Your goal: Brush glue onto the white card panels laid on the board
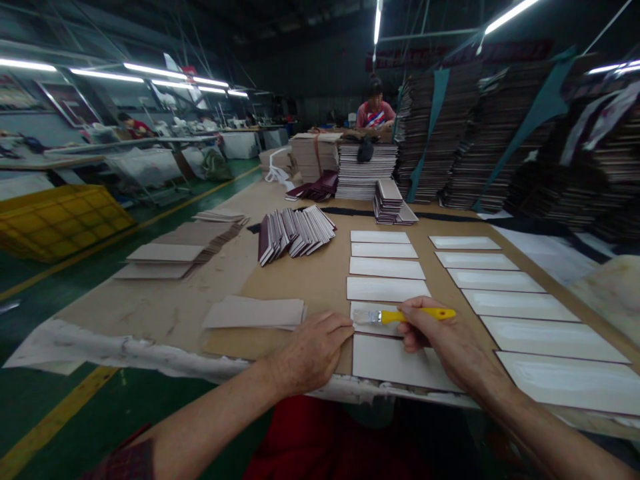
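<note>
A flat paintbrush (420,314) with a yellow handle is gripped by my right hand (433,327). Its bristles point left and rest on a white panel (357,327) with a thin dark border. My left hand (320,350) has its fingers bunched together, and the fingertips press on that panel's left edge. Nearer to me lies another white panel (395,360), partly under my right hand. More panels (387,289) run away from me in the same column. On the right, a second column of panels (530,305) looks wet and shiny.
Beige card strips (255,313) lie left of my left hand, with a fanned pile of card (175,250) farther left. Dark-edged pieces (297,232) lean in a row ahead. Tall stacks (430,133) stand at the back. Another person (375,113) is behind them.
</note>
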`<move>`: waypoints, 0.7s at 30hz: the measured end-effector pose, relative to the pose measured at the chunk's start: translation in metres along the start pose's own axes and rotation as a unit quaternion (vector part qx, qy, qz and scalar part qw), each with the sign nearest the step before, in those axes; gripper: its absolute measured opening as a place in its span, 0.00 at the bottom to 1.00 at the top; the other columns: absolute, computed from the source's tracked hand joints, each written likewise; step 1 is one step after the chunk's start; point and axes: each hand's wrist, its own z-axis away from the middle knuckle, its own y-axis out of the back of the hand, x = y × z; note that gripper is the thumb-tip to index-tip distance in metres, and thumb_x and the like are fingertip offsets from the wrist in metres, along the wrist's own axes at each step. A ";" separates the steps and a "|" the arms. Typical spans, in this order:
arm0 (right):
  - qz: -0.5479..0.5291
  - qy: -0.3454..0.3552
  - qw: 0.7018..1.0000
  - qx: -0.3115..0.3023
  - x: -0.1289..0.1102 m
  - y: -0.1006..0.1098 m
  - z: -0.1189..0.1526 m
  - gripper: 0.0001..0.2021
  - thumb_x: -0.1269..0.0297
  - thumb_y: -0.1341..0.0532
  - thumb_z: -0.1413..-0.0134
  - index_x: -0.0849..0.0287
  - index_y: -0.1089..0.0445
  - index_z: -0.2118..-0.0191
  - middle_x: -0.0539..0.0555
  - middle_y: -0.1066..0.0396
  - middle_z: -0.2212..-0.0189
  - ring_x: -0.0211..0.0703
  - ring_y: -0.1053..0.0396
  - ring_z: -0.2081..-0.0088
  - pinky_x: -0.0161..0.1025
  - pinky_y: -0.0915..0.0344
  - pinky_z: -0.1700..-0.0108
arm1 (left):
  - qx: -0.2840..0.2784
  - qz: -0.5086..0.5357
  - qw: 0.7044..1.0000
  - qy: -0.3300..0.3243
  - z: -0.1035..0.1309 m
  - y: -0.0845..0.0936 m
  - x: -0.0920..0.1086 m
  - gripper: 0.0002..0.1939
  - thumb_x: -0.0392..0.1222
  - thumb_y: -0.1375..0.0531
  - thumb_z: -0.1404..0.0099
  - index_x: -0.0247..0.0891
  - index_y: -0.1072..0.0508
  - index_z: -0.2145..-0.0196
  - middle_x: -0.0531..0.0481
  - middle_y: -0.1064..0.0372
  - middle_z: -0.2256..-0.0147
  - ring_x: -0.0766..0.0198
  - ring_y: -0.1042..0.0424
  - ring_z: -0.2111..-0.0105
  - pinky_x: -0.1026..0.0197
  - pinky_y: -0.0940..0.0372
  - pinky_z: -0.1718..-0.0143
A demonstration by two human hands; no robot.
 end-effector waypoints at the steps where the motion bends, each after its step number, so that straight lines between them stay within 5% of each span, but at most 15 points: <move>1: 0.016 0.000 1.000 0.001 -0.001 -0.001 0.000 0.21 0.45 0.34 0.56 0.59 0.30 0.65 0.52 0.26 0.77 0.37 0.32 0.79 0.33 0.31 0.75 | 0.003 0.002 1.000 -0.001 0.000 0.000 0.000 0.20 0.27 0.48 0.35 0.28 0.31 0.47 0.38 0.30 0.50 0.52 0.32 0.50 0.48 0.32 0.44; 21: 0.059 -0.012 0.990 0.127 0.012 0.101 0.012 0.21 0.49 0.28 0.57 0.61 0.26 0.62 0.53 0.25 0.75 0.39 0.32 0.77 0.33 0.30 0.76 | 0.027 0.023 0.999 -0.008 0.003 -0.003 -0.002 0.19 0.26 0.48 0.36 0.31 0.30 0.48 0.40 0.29 0.49 0.53 0.32 0.50 0.48 0.32 0.43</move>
